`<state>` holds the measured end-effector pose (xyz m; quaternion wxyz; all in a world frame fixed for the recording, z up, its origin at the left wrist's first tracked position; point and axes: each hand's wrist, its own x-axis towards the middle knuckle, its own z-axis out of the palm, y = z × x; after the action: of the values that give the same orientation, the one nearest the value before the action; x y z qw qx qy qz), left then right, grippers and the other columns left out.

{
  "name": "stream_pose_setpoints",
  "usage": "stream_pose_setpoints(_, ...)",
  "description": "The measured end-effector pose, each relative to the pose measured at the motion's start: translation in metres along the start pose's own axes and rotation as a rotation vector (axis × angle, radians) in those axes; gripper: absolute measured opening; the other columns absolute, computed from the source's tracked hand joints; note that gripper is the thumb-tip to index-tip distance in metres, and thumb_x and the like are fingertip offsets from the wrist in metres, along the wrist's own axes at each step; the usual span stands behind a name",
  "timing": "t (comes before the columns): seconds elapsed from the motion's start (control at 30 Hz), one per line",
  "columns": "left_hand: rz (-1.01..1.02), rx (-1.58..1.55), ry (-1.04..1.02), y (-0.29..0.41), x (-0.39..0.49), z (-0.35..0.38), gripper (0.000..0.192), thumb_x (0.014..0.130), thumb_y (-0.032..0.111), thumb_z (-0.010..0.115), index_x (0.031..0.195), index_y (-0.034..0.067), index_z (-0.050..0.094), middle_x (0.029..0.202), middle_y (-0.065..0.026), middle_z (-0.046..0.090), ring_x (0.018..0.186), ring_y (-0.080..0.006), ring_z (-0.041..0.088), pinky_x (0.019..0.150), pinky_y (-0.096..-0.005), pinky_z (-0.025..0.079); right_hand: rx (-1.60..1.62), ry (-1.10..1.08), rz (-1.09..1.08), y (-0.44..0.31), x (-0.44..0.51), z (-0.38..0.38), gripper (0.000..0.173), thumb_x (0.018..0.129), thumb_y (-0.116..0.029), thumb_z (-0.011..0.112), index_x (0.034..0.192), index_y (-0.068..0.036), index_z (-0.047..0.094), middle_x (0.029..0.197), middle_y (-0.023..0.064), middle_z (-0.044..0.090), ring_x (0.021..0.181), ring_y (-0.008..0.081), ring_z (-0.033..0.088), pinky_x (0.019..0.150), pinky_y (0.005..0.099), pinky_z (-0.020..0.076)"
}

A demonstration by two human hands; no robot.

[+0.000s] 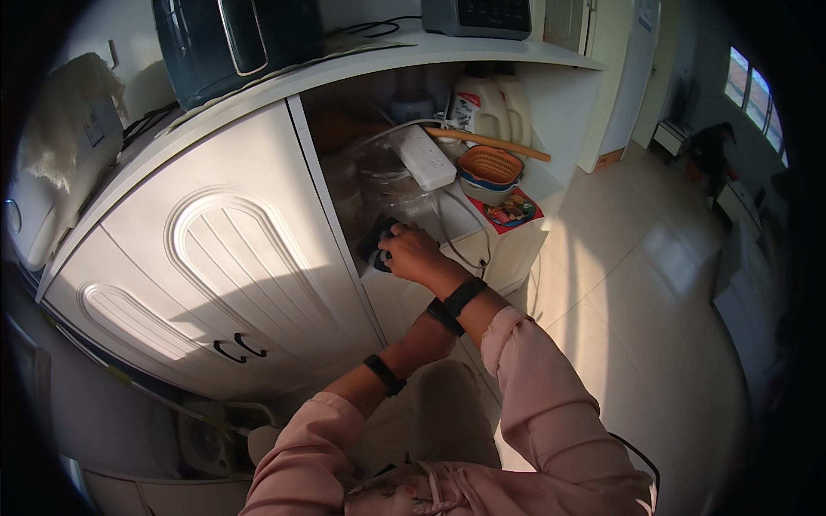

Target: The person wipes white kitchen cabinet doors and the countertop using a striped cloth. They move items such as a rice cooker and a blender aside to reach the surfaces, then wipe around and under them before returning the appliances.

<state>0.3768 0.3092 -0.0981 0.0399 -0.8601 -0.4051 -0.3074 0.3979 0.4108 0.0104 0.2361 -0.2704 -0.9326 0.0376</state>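
My right hand grips a dark cloth at the front left corner of the open cabinet shelf. Below it, my left hand is bent under my right forearm, its fingers mostly hidden. A white power strip lies on the shelf beyond the cloth, and its cord hangs over the front edge. Clear plastic bags sit left of the strip. Right of it, an orange basket is nested in other baskets on a red printed sheet.
A wooden stick crosses the shelf before large plastic jugs. White cabinet doors with black handles stand left. On top are a dark green appliance and a grey appliance. A person bends far right.
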Motion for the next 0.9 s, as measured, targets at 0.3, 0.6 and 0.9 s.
stream_pose_setpoints(0.3,-0.238,-0.070,-0.225,0.018,-0.122,-0.078,0.038,0.078,0.013,0.067,0.115,0.009,0.061,0.126,-0.0229,0.051,0.101,-0.0397,0.059,0.087,-0.0444,0.050,-0.235,-0.117,0.322,0.028,0.058,0.033,0.017,0.077,-0.019,0.061,0.085,-0.011,0.074,0.098,0.0154,0.069,0.094,0.0321,0.065,0.075,0.0443,0.0520)
stream_pose_setpoints(0.6,-0.451,-0.229,-0.221,0.044,-0.148,-0.081,0.035,0.078,0.008,0.068,0.112,0.008,0.064,0.120,-0.0188,0.059,0.112,-0.0364,0.057,0.091,-0.0420,0.050,-0.150,0.048,0.383,0.030,0.084,0.065,0.017,0.074,-0.019,0.063,0.084,-0.012,0.074,0.090,0.0144,0.070,0.087,0.0319,0.067,0.072,0.0456,0.0527)
stream_pose_setpoints(0.9,-0.491,-0.234,-0.123,0.050,-0.135,-0.106,0.032,0.078,0.003,0.067,0.108,0.009,0.065,0.117,-0.0136,0.062,0.109,-0.0344,0.059,0.086,-0.0396,0.052,-0.173,0.127,0.270,0.020,0.054,0.049,0.019,0.072,-0.024,0.063,0.082,-0.013,0.074,0.102,0.0156,0.063,0.097,0.0354,0.058,0.073,0.0483,0.0500)
